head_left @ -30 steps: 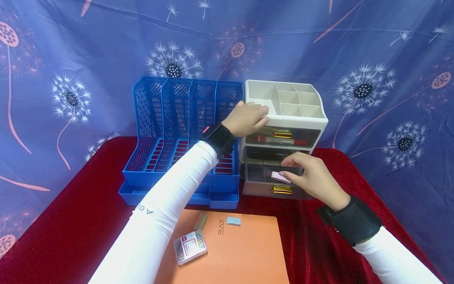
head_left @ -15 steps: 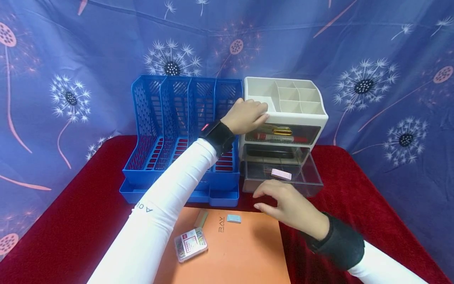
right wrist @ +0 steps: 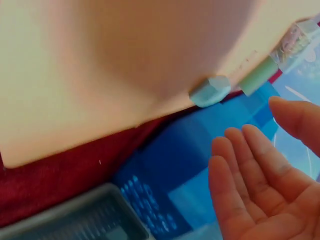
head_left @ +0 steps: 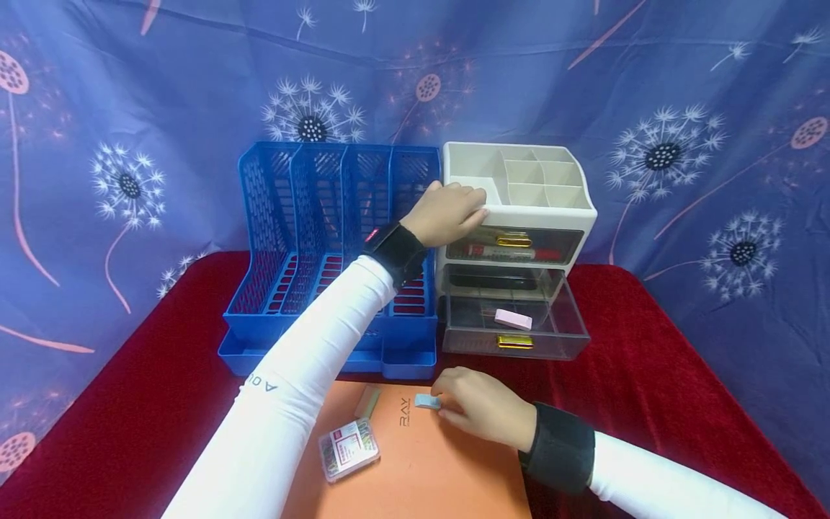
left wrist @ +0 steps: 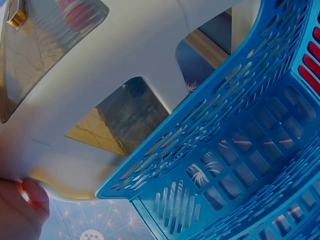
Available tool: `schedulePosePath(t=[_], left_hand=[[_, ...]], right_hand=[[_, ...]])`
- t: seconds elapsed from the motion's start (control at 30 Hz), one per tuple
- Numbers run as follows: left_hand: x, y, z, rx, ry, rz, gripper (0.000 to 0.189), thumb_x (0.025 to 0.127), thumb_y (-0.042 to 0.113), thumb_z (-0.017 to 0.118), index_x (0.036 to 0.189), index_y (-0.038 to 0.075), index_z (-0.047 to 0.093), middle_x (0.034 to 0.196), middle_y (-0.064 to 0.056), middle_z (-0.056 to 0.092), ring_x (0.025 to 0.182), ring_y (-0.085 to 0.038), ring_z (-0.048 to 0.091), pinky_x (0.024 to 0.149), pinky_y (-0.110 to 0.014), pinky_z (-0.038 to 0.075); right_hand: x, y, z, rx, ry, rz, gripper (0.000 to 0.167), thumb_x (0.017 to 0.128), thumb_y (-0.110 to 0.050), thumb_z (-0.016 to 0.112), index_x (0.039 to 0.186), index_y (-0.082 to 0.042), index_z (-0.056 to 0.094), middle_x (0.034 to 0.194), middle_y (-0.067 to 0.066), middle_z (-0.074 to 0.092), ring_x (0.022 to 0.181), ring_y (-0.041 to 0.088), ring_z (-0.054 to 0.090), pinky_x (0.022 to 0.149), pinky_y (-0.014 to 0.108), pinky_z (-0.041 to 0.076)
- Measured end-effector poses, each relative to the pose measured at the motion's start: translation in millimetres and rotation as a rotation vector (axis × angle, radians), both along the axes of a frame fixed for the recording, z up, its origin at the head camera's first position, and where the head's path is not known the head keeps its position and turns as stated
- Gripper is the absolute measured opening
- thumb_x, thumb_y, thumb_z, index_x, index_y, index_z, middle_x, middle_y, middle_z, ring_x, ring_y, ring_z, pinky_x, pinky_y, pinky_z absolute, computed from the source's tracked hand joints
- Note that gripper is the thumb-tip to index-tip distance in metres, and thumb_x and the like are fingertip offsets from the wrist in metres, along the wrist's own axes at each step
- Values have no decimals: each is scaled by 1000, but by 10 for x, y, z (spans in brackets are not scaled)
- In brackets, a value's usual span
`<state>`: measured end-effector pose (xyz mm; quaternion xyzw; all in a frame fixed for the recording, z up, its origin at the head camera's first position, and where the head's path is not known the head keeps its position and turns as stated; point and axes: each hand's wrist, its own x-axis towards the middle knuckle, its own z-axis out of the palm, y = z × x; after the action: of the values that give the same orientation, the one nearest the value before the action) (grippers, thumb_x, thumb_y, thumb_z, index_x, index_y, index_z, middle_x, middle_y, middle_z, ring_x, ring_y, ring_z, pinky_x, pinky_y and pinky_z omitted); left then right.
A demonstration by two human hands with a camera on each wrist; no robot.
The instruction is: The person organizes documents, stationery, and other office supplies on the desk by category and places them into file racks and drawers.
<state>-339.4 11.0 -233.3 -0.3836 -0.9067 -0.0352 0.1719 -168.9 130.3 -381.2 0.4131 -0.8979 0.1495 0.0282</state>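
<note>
My left hand [head_left: 447, 211] grips the front left top edge of a white desk organizer [head_left: 541, 215], fingers curled over the rim. In the left wrist view only part of that hand [left wrist: 22, 207] shows at the organizer's edge. My right hand [head_left: 483, 405] is at a small light-blue eraser [head_left: 426, 401] on an orange board [head_left: 415, 479], thumb and fingers parted at its right end. The right wrist view shows the fingers loosely extended and apart from the eraser [right wrist: 211, 91]. A pink eraser [head_left: 513, 319] lies in the organizer's pulled-out clear drawer [head_left: 551, 344].
A blue file rack [head_left: 333, 238] stands left of the organizer. Red and white markers [head_left: 512, 252] show behind the upper drawer front. On the board lie a green-sided block [head_left: 367, 402] and a clear box of small clips [head_left: 349, 450]. Red cloth [head_left: 648, 375] covers the table.
My right hand has left the pink eraser in the open drawer and moved down and left to the blue eraser. My left hand has stayed on the organizer.
</note>
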Motion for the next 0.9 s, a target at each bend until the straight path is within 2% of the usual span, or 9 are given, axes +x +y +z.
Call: schedulePosePath(t=[0.13,0.37,0.63,0.9], left_hand=[[-2,-4,-11,2,-11,4,28,101,36,34,99,15,52,87,2,54,84,-16,50,76,-35,31],[-10,5,-10,4,-8,4,27,101,36,34,100,15,52,88,2,54,85,-16,50,76,-35,31],[-24,-1,-18,6,-6,-3,27,101,35,34,99,15,51,87,2,54,85,-16,49,75,-34,30],[-23,-1,-15,4,11,-7,28,101,35,34,100,14,52,86,2,54,82,-16,49,74,-34,30]], right_hand=[[-35,-44,-60,40,-14,-19,13,76,-9,75,85,-9,66,80,-1,60,72,6,50,69,24,47],[-82,-99,-170,80,15,-49,16,76,-8,76,86,-8,64,77,-2,56,67,6,47,62,21,44],[-143,-133,-251,64,5,-55,15,76,-8,76,85,-10,64,78,-2,59,68,6,49,65,21,47],[-173,-142,-263,17,-18,-44,15,75,-2,74,82,-10,64,77,-1,59,68,6,49,66,22,47]])
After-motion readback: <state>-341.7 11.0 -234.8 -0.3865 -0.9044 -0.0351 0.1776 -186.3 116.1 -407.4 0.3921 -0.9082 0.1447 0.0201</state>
